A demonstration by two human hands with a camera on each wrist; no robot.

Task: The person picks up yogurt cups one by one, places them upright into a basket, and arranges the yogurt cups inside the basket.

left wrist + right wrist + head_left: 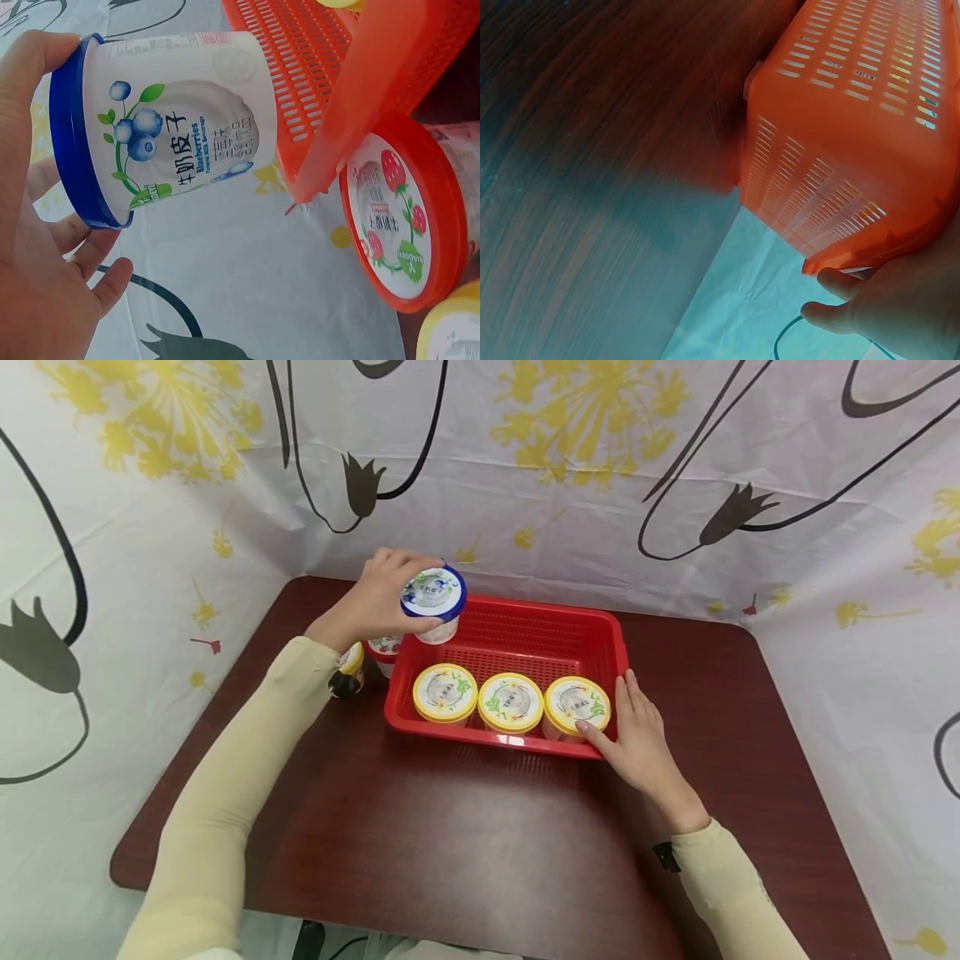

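Note:
My left hand (381, 597) holds a white tub with a blue lid (433, 592) above the back left corner of the red plastic basket (543, 605). Blueberries are printed on the side of this blueberry tub (180, 127) in the left wrist view. Thumb and fingers grip it around the lid. In the basket's front row sit three yellow-lidded tubs (512, 702). At the basket's front right corner, my right hand (641, 743) grips the rim, its thumb over the edge by the rightmost tub and its fingers along the outside.
Left of the basket stand a red-lidded tub (385, 646) with strawberries on its lid and another yellow-lidded tub (350, 660), partly hidden by my left arm. All rest on a dark brown table (450, 827). A patterned white cloth (465, 460) hangs behind and at both sides.

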